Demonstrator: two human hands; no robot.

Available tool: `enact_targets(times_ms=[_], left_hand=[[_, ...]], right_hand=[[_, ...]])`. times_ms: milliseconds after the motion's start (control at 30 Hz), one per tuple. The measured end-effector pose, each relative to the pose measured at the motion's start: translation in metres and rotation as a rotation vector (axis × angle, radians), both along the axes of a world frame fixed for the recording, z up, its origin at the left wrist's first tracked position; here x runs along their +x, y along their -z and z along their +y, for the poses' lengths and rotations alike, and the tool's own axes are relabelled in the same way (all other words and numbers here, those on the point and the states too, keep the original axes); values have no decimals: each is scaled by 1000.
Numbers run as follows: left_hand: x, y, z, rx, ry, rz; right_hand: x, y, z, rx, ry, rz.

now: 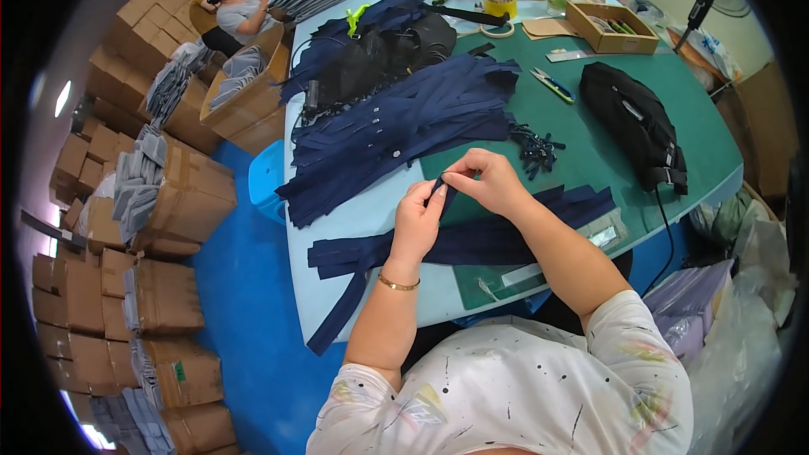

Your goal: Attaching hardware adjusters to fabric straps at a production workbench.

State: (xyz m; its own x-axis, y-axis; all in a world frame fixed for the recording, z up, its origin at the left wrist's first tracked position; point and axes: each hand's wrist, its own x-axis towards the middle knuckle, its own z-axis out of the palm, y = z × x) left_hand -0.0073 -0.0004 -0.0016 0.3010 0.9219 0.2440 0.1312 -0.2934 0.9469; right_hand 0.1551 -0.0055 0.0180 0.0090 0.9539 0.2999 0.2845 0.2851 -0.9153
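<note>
Fingers pinched tight, left hand and right hand, on navy strip; slack pinch could let it slip toward small dark pieces, two o'clock

Along near edge of table: strip bundle, partly on mat. Just behind: held strip. Farther back, toward left edge: strip pile. Right of pile, on mat: snips, cluster of pulls in front. Toward right edge: pouch. Toward far right corner: tray, pens inside. Beyond left edge: stool, then cartons.
</note>
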Motion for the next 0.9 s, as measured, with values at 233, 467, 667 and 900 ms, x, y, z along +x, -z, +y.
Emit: enact_targets(times_ms=[233,467,667,900], left_hand=[[-4,1,6,-66,5,34],[-3,3,7,-31,-21,-17],[-1,-3,5,-254,71,-141],[2,0,5,-202,69,-147]], right_hand=[[-2,0,0,54,7,-46],[-4,-1,1,34,89,-91],[0,0,3,48,76,-110],[-3,1,0,89,71,-92]])
